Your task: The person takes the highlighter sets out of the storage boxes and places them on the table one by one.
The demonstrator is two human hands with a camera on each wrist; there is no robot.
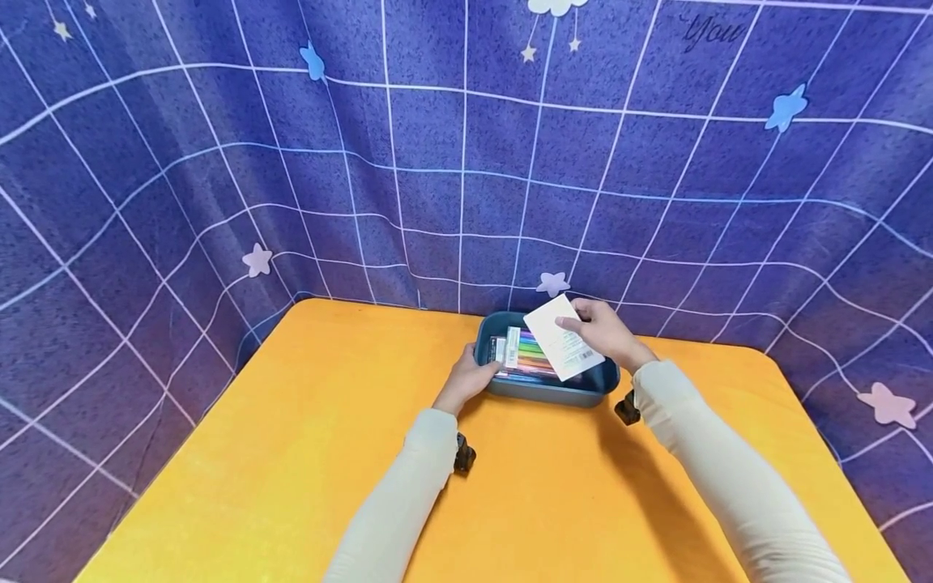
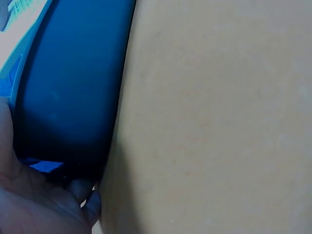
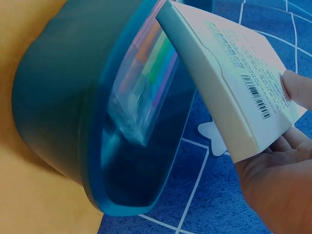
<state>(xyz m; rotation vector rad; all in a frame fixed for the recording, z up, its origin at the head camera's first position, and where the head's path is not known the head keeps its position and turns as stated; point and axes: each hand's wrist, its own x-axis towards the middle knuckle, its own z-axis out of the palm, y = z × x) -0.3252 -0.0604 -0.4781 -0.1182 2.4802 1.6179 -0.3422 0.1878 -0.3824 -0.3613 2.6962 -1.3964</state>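
Note:
A dark blue-green plastic bin [image 1: 543, 392] stands at the far side of the table. My left hand [image 1: 469, 376] grips its left end, thumb over the rim; in the left wrist view the fingers [image 2: 90, 207] curl by the bin's outer end. My right hand [image 1: 605, 328] holds a thin white box [image 1: 557, 340] tilted above the bin's right half, with the thumb on its printed face. A barcode and small print show on the box [image 3: 243, 83] in the right wrist view. Inside the bin lies a clear pack of coloured pens [image 1: 530, 353].
Left of the pens, a small dark-and-white package [image 1: 497, 349] is in the bin. The table has a yellow-orange cover [image 1: 328, 421]. Close behind its back edge hangs a blue curtain [image 1: 437, 186] with a white grid and stars.

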